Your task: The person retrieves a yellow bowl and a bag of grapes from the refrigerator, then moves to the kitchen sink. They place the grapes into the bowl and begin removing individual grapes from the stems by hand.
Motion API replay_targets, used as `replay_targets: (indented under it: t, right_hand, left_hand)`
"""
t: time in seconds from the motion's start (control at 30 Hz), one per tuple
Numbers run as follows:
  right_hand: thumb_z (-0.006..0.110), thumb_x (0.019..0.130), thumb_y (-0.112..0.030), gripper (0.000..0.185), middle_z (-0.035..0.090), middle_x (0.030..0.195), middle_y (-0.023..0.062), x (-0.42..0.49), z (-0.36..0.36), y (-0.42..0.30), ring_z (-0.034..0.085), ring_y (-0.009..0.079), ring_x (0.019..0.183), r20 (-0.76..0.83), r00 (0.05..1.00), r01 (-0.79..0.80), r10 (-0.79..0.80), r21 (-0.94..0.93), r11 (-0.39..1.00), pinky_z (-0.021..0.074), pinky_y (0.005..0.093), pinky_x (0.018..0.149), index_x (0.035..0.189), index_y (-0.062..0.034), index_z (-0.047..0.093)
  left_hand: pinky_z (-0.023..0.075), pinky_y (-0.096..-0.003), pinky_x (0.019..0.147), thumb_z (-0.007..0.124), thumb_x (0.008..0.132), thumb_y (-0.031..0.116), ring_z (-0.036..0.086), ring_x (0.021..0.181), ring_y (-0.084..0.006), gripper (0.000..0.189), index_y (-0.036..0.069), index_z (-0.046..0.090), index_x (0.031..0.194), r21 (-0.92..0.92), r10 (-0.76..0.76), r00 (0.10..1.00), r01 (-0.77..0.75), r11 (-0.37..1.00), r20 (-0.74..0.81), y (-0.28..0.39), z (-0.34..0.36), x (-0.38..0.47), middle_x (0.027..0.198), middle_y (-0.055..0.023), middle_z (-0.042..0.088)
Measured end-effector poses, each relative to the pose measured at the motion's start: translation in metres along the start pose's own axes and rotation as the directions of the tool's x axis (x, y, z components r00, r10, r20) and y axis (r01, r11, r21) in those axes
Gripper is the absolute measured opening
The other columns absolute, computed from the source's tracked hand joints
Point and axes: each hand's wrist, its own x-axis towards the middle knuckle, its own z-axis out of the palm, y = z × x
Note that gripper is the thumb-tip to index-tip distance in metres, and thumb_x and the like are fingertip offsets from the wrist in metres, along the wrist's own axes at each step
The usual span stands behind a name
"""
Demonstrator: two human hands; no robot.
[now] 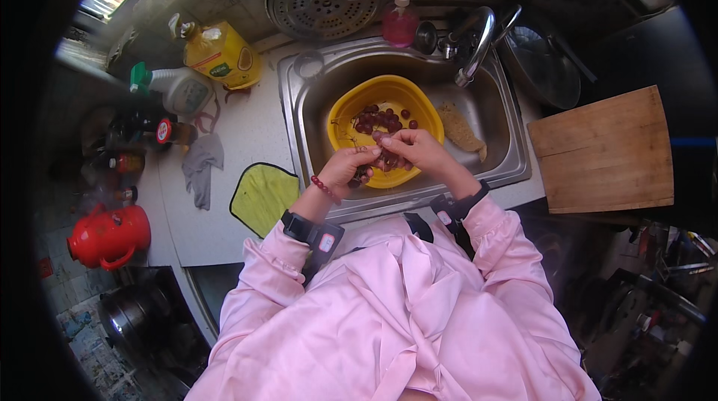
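A yellow plastic basin (353, 92) stands in the stainless steel sink (499, 126). Red grapes (377, 119) and thin bare stems lie on the basin's floor. Over its near side, my left hand (348, 166) holds a bunch of grapes (390, 161), with darker grapes showing below its fingers. My right hand (416, 148) meets it from the right, thumb and fingertips closed around a grape at the top of the bunch. The fingers hide part of the bunch.
Right of the basin lies a tan sponge-like piece (461, 129) under the chrome faucet (477, 53). A wooden board (606, 151) is at the right. Leftward are a green cloth (263, 196), a grey cloth (202, 165), a yellow pump bottle (224, 56) and a red thermos jug (112, 235).
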Motion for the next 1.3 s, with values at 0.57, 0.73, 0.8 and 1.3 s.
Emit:
replay_targets:
  t: [0.57,0.73,0.8,1.3]
  right_hand:
    - [0.064,0.086,-0.021,0.024,0.061,0.070,0.0053,-0.001,0.004,-0.006,0.058,0.0093,0.060,0.005,1.000,0.017,-0.017,-0.141,0.990,0.0455,0.0210,0.052,0.086,0.0001,0.053]
    - [0.066,0.084,-0.019,0.025,0.063,0.074,0.0073,0.000,0.006,-0.005,0.060,0.0112,0.062,-0.058,0.997,0.027,-0.042,-0.243,0.970,0.0477,0.0226,0.053,0.092,0.0028,0.056]
    - [0.067,0.082,-0.017,0.025,0.063,0.076,0.0073,0.001,0.007,-0.001,0.060,0.0114,0.063,-0.061,0.989,0.114,-0.133,-0.257,0.960,0.0485,0.0231,0.055,0.095,0.0021,0.056]
    - [0.068,0.080,-0.013,0.029,0.060,0.089,0.0037,-0.004,0.006,0.001,0.059,0.0097,0.077,-0.006,1.000,-0.026,0.026,-0.056,0.998,0.0496,0.0215,0.060,0.103,-0.0041,0.055]
  left_hand:
    - [0.0344,-0.0155,0.046,0.068,0.083,0.019,0.050,0.053,-0.0039,0.014,0.006,0.064,0.086,0.124,0.159,0.978,-0.142,0.982,-0.136,-0.006,0.005,0.004,0.065,0.0013,0.059]
    - [0.0351,-0.0164,0.047,0.068,0.082,0.018,0.050,0.053,-0.0044,0.013,0.006,0.063,0.084,0.145,0.162,0.981,-0.146,0.979,-0.105,-0.009,0.000,0.006,0.065,0.0021,0.058]
    - [0.0349,-0.0168,0.046,0.068,0.082,0.018,0.050,0.052,-0.0046,0.013,0.006,0.063,0.083,0.181,0.155,0.981,-0.132,0.975,-0.119,-0.008,0.000,0.006,0.063,0.0023,0.057]
    - [0.0331,-0.0181,0.045,0.064,0.083,0.015,0.047,0.048,-0.0053,0.011,0.006,0.061,0.076,0.221,0.118,0.991,-0.101,0.970,-0.066,0.004,-0.001,0.005,0.059,0.0012,0.055]
